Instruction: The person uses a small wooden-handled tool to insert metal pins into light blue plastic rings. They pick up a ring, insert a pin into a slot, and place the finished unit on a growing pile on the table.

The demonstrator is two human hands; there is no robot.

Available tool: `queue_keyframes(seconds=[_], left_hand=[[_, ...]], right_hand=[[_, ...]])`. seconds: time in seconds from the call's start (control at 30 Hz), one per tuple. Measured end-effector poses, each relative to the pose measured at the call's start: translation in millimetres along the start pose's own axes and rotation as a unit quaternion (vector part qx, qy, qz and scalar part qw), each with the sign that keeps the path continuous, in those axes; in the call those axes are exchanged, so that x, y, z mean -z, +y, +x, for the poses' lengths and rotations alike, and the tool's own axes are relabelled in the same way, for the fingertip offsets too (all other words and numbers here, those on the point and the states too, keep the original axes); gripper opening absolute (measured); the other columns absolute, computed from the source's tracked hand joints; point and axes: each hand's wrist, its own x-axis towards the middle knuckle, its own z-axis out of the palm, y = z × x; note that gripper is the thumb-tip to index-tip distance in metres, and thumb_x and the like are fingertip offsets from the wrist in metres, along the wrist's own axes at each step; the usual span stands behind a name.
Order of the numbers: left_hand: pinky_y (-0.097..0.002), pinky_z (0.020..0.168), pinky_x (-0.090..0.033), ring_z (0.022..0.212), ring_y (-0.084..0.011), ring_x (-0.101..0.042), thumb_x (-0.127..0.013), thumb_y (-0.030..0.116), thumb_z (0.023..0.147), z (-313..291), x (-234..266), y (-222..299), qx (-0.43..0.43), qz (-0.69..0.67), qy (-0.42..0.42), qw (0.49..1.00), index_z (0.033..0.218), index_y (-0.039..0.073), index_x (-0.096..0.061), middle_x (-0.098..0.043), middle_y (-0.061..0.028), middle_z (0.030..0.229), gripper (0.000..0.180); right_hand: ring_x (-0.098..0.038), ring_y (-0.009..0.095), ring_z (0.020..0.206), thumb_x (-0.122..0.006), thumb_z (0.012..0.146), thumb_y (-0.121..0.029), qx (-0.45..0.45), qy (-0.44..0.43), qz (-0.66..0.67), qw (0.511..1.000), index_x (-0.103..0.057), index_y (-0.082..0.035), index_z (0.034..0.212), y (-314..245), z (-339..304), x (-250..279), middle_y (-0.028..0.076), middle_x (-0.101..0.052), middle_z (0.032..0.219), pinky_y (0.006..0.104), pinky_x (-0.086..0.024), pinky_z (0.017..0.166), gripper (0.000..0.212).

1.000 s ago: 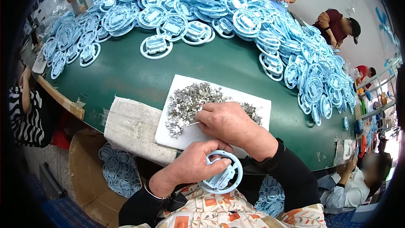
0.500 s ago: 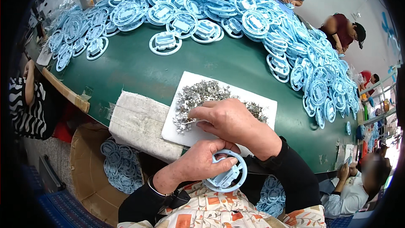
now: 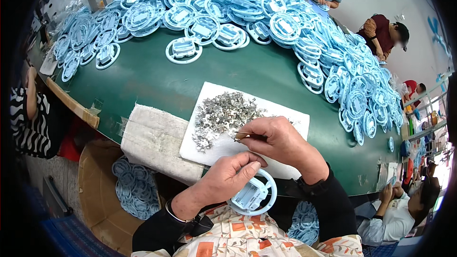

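Head view, left hand (image 3: 223, 179) holding one blue wheel (image 3: 249, 197), one board (image 3: 219, 151)

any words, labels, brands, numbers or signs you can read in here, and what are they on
No text can be read in this view.
Blue ring-shaped part in the left hand: any marks on its middle are too small to read.
Heap of blue parts: too small to make out any lettering.
White board under the metal pieces: none seen.
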Motion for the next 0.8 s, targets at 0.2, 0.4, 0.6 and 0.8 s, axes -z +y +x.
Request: queue_keyframes(seconds=[0.2, 0.4, 0.6, 0.8], left_hand=[[-0.0227, 0.078, -0.049, 0.088, -0.0045, -0.056, -0.050, 0.024, 0.110, 1.2, -9.5, -8.3, -0.029, -0.047, 0.095, 0.994, 0.117, 0.000, -0.065, -0.065, 0.0009, 0.093, 0.029], [-0.0229, 0.086, -0.051, 0.094, -0.0057, -0.060, -0.044, 0.025, 0.110, 5.3, -10.6, -8.5, -0.001, 0.001, 0.111, 0.994, 0.123, 0.000, -0.060, -0.065, -0.0020, 0.105, 0.032], [-0.0229, 0.082, -0.050, 0.090, -0.0053, -0.059, -0.041, 0.011, 0.104, 4.3, -16.7, 0.6, 0.025, -0.009, 0.113, 0.993, 0.121, -0.001, -0.060, -0.066, -0.0023, 0.101, 0.028], [-0.0227, 0.075, -0.051, 0.083, -0.0047, -0.060, -0.045, 0.008, 0.102, -10.3, -23.1, 0.0, -0.001, 0.097, 0.106, 0.990, 0.116, -0.002, -0.061, -0.068, -0.0028, 0.094, 0.024]], right_hand=[[-0.070, 0.025, 0.070, -0.077, 0.084, -0.007, 0.001, 0.053, 0.028, 0.998, -0.074, -0.003, 0.100, -0.6, -34.2, 8.1, 0.012, -0.071, 0.081, 0.0330, -0.054, 0.062, 0.017], [-0.069, 0.027, 0.070, -0.075, 0.084, -0.010, -0.020, 0.082, 0.003, 0.996, -0.073, -0.005, 0.099, 6.5, -46.6, 5.2, 0.012, -0.070, 0.081, 0.0349, -0.055, 0.063, 0.017], [-0.070, 0.030, 0.073, -0.073, 0.085, -0.014, -0.034, 0.086, -0.066, 0.994, -0.073, -0.008, 0.099, 16.5, -51.5, 1.6, 0.010, -0.072, 0.084, 0.0384, -0.056, 0.065, 0.015], [-0.071, 0.030, 0.076, -0.073, 0.084, -0.015, -0.002, 0.067, -0.124, 0.990, -0.073, -0.010, 0.097, 14.6, -45.0, -4.6, 0.007, -0.073, 0.087, 0.0396, -0.057, 0.065, 0.014]])
